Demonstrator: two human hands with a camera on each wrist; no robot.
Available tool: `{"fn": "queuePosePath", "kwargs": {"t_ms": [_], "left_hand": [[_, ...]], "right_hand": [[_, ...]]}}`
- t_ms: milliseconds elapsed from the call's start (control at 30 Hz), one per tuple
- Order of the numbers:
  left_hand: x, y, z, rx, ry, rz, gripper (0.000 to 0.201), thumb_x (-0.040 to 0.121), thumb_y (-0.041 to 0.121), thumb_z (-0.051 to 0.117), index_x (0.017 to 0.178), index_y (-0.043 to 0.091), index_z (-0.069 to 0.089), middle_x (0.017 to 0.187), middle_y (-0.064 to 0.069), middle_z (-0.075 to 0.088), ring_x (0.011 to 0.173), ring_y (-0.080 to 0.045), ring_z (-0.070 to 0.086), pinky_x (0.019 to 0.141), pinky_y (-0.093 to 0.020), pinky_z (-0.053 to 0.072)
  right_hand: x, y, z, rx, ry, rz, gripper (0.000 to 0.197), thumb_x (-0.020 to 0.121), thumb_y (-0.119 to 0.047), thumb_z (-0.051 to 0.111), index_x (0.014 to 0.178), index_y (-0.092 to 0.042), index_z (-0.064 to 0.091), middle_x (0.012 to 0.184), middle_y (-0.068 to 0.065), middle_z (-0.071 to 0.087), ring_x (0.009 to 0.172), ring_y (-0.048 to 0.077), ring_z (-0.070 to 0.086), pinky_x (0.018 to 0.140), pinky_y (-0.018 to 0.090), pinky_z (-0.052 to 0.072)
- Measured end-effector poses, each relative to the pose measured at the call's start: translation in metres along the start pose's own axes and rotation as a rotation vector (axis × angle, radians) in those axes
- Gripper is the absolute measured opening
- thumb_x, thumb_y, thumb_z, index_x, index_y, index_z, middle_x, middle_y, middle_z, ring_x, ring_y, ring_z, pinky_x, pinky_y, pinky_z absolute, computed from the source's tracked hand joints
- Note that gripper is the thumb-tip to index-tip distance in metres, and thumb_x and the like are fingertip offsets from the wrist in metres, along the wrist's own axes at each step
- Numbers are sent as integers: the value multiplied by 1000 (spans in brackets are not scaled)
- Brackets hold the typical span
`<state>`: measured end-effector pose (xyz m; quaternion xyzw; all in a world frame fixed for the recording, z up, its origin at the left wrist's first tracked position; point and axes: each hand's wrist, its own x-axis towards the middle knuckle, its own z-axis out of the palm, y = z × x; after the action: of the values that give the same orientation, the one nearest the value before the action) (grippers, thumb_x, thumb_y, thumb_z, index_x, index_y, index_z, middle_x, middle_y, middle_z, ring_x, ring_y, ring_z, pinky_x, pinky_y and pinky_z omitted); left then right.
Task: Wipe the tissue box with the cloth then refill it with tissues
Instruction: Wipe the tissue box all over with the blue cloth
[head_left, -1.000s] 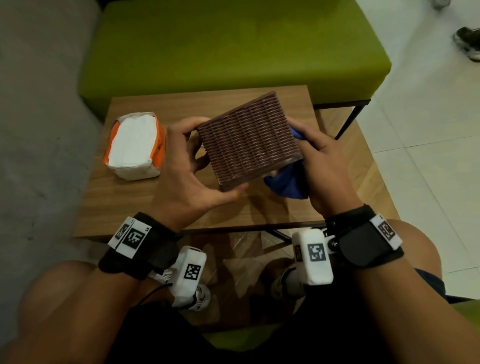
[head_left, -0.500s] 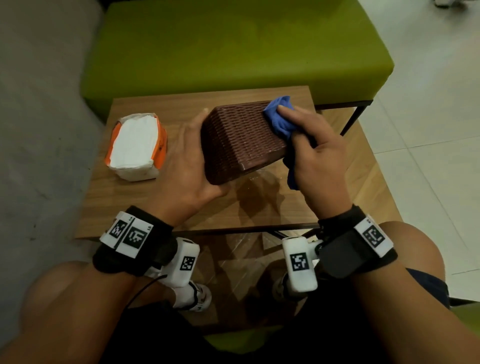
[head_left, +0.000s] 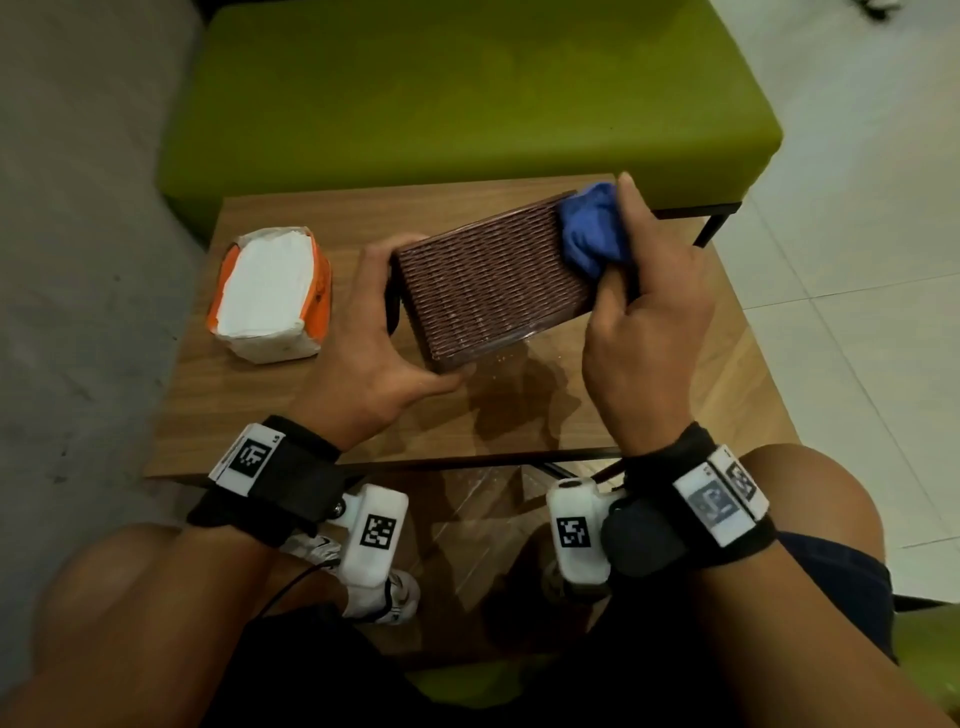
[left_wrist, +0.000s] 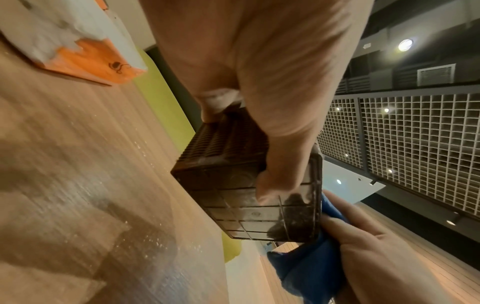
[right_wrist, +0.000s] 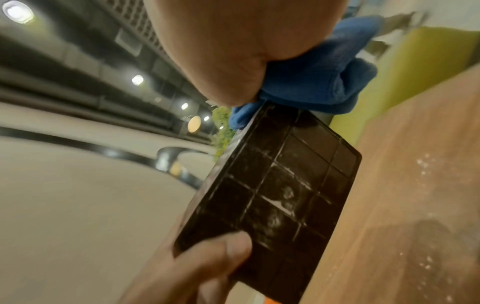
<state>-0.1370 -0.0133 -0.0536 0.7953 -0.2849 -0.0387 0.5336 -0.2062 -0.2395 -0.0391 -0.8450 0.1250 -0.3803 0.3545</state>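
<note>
Head view: left hand (head_left: 374, 358) grips the near-left end of the brown woven tissue box (head_left: 488, 283), lifted and tilted above the wooden table (head_left: 291, 415); right hand (head_left: 644, 322) presses a bunched blue cloth (head_left: 589, 231) on its far-right corner. An opened tissue pack (head_left: 270, 293) lies on the table to the left. Left wrist view: thumb on the box's dusty gridded underside (left_wrist: 262, 197). Right wrist view: cloth bunched against the box edge.

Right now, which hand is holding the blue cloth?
The right hand holds the blue cloth, pressed on the far end of the tissue box. The left hand only grips the box.
</note>
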Motion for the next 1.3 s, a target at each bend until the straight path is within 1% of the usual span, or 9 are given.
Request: {"fn": "queuePosePath", "kwargs": {"t_ms": [167, 267, 433, 533, 667, 833, 967, 1133, 1300], "left_hand": [[0, -1, 9, -71, 21, -55, 88, 74, 34, 88, 146, 40, 38, 144, 11, 59, 137, -13, 60, 118, -45, 48], [-2, 5, 13, 76, 79, -73, 67, 84, 49, 61, 145, 44, 36, 143, 15, 56, 135, 14, 49, 120, -23, 41], [-2, 2, 0, -51, 58, 30, 104, 68, 21, 100, 150, 17, 37, 149, -8, 53, 141, -21, 58, 116, -52, 51], [-2, 0, 3, -55, 45, 34, 102, 67, 17, 102, 148, 24, 39, 146, -2, 56, 139, -19, 59, 117, -50, 50], [-3, 5, 12, 52, 119, -34, 78, 69, 43, 77, 137, 49, 38, 126, 22, 57, 119, -3, 59, 106, -13, 46], [-12, 3, 4, -45, 78, 32, 104, 66, 8, 102, 147, 17, 37, 144, 14, 54, 138, -16, 59, 113, -43, 53], [-6, 0, 8, -36, 85, 80, 104, 65, 5, 102, 144, 26, 38, 143, 11, 53, 135, -16, 61, 111, -42, 53], [-10, -11, 7, 270, -82, -103, 70, 82, -3, 85, 111, 49, 47, 114, 26, 54, 135, -33, 60, 101, 2, 33], [-12, 1, 2, 15, 68, 61, 104, 66, 14, 104, 147, 18, 39, 145, 0, 55, 137, -20, 60, 113, -45, 52]], "right_hand": [[-43, -55, 5, -115, -248, -288, 40, 101, -1, 57, 139, -6, 66, 143, 10, 66, 108, 29, 54, 90, 31, 35], [-61, -65, 4, -136, -361, -498, 33, 107, -10, 59, 139, -6, 68, 144, 15, 64, 107, 32, 53, 88, 41, 46], [-7, -8, -9, -177, -66, -142, 40, 97, 1, 57, 134, -7, 71, 136, 12, 68, 107, 35, 54, 90, 33, 39], [-28, -27, -3, -181, -56, -97, 42, 95, 4, 58, 134, -5, 70, 138, 15, 66, 113, 34, 50, 94, 31, 37], [-75, -51, 0, -128, -314, -466, 33, 105, -4, 57, 135, -3, 70, 145, 16, 64, 112, 34, 52, 98, 41, 44], [-11, -3, -7, -182, -55, -170, 43, 95, 4, 55, 132, -8, 72, 137, 8, 70, 106, 28, 52, 91, 33, 37], [-3, -27, 3, -131, -6, -107, 41, 95, 2, 57, 132, -5, 72, 139, 8, 69, 111, 31, 53, 96, 40, 45], [-56, -68, 21, -100, -315, -494, 38, 103, -13, 63, 141, -12, 67, 153, 4, 60, 135, 35, 52, 109, 47, 42], [2, -11, 11, -130, -96, -236, 40, 99, -6, 59, 137, -15, 71, 144, 3, 68, 135, 37, 56, 107, 54, 45]]}}
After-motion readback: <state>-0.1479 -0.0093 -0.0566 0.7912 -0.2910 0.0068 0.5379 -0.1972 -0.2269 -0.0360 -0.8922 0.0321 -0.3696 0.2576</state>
